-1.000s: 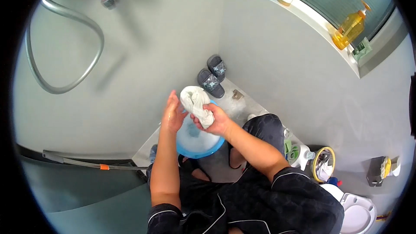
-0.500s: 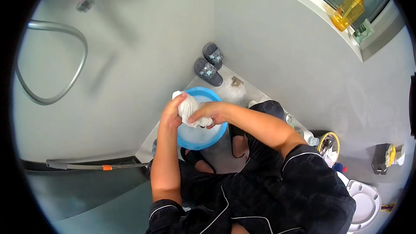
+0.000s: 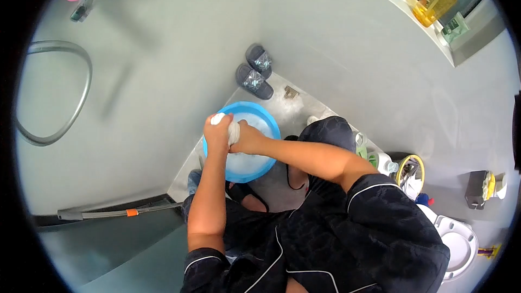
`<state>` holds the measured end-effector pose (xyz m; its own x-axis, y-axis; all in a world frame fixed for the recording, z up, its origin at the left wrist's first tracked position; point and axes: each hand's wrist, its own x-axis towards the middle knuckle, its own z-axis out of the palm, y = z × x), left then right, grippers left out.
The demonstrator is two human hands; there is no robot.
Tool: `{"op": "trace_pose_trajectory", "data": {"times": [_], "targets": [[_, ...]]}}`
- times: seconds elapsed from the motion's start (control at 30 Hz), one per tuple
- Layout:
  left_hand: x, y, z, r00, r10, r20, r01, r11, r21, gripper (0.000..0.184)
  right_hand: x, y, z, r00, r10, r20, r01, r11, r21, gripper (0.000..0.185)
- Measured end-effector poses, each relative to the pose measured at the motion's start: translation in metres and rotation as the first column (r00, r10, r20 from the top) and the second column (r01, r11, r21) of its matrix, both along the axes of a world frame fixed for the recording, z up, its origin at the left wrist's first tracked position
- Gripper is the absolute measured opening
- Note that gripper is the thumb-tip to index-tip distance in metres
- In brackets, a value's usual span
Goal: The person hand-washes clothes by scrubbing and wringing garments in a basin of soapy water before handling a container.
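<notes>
A white wet-looking cloth (image 3: 234, 132) is bunched and twisted between my two hands over a blue basin (image 3: 251, 107). Closed tightly round one end is my left hand (image 3: 216, 134), with a bit of cloth poking out above the fingers. My right hand (image 3: 249, 137) grips the other end, close beside the left. Whitish, sudsy water (image 3: 255, 161) lies in the basin under them. The hands hide much of the cloth.
Dark patterned slippers (image 3: 255, 81) lean in the corner behind the basin. Near my right knee stand several bottles (image 3: 382, 163) and a yellow-rimmed bin (image 3: 421, 169). A shower hose (image 3: 87, 84) hangs at the left; a toilet seat (image 3: 457, 247) is at the lower right.
Both hands have turned and drawn closer together, so the cloth is now more tightly bunched and less of it shows. The whole view has shifted slightly.
</notes>
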<state>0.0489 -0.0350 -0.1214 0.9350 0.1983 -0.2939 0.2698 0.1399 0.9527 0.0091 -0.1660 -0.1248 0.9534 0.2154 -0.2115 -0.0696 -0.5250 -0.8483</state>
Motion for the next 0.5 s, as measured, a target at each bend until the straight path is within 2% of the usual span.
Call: {"op": "trace_pose_trajectory", "data": {"times": [0.03, 0.1, 0.13, 0.2, 0.23, 0.27, 0.3, 0.33, 0.37, 0.4, 0.43, 0.47, 0.5], "targets": [[0.001, -0.002, -0.003, 0.998, 0.059, -0.034, -0.06, 0.998, -0.019, 0.051, -0.004, 0.001, 0.005, 1.0, -0.001, 0.002, 0.001, 1.0, -0.002, 0.083], [-0.001, -0.004, -0.004, 0.989, 0.126, -0.078, -0.129, 0.991, -0.037, 0.053, -0.012, 0.003, 0.01, 0.984, -0.028, 0.178, 0.065, 0.976, -0.208, 0.096], [-0.002, -0.003, -0.001, 0.988, 0.097, -0.12, -0.103, 0.994, -0.046, 0.057, -0.012, 0.003, 0.005, 0.985, -0.026, 0.173, 0.062, 0.977, -0.206, 0.096], [0.001, 0.006, 0.004, 0.986, 0.064, -0.157, -0.073, 0.996, -0.054, 0.061, -0.003, -0.003, 0.002, 0.999, 0.034, 0.006, -0.033, 0.99, -0.136, 0.08], [0.009, 0.019, 0.007, 0.977, -0.095, -0.189, 0.049, 0.971, -0.235, 0.066, 0.001, -0.009, 0.01, 1.0, 0.029, 0.01, -0.027, 0.991, -0.133, 0.08], [0.014, 0.027, 0.008, 0.947, -0.257, -0.193, 0.159, 0.897, -0.413, 0.071, 0.002, -0.019, 0.017, 0.97, 0.099, -0.222, -0.039, 0.966, 0.257, 0.073], [0.008, 0.033, 0.032, 0.915, -0.372, -0.152, 0.303, 0.887, -0.349, 0.077, 0.002, -0.026, 0.025, 0.883, 0.25, -0.397, 0.042, 0.8, 0.599, 0.065], [0.007, 0.032, 0.033, 0.918, -0.367, -0.15, 0.297, 0.888, -0.351, 0.077, 0.001, -0.033, 0.028, 0.882, 0.255, -0.396, 0.036, 0.802, 0.597, 0.065], [0.005, 0.031, 0.034, 0.938, -0.345, -0.024, 0.311, 0.871, -0.381, 0.078, 0.0, -0.037, 0.032, 0.767, 0.344, -0.541, 0.261, 0.603, 0.754, 0.058], [0.003, 0.033, 0.034, 0.943, -0.318, 0.101, 0.331, 0.852, -0.405, 0.079, -0.002, -0.038, 0.033, 0.628, 0.47, -0.621, 0.504, 0.363, 0.784, 0.052], [0.002, 0.035, 0.032, 0.943, -0.317, 0.102, 0.33, 0.854, -0.402, 0.079, -0.006, -0.035, 0.035, 0.594, 0.535, -0.601, 0.552, 0.273, 0.788, 0.047], [0.002, 0.037, 0.031, 0.9, -0.404, 0.164, 0.428, 0.749, -0.505, 0.079, -0.012, -0.031, 0.034, 0.596, 0.536, -0.597, 0.55, 0.27, 0.791, 0.047], [0.003, 0.036, 0.033, 0.846, -0.477, 0.236, 0.515, 0.62, -0.592, 0.078, -0.018, -0.027, 0.033, 0.569, 0.614, -0.547, 0.533, 0.232, 0.814, 0.044]]}}
